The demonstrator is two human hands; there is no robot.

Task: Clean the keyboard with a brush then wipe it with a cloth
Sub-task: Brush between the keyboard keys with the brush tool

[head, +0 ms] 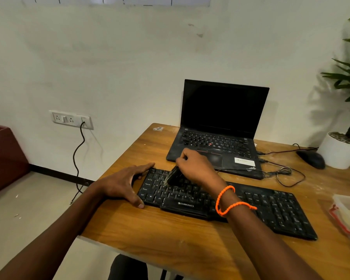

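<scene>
Black plastic keyboard (pixel 240 205), light and apt to slide on the wooden worktop (pixel 170 235), is braced at its left end by the spread left hand (pixel 121 183) while the right hand (pixel 196 166), its grip closed on the soft-bristled brush (pixel 173 175), meets the left-side keys.

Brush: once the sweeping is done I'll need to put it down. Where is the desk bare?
Bare wood lies in front of the keyboard, toward the desk near edge, and left of the laptop. Right of the laptop, cables and mouse crowd it.
</scene>
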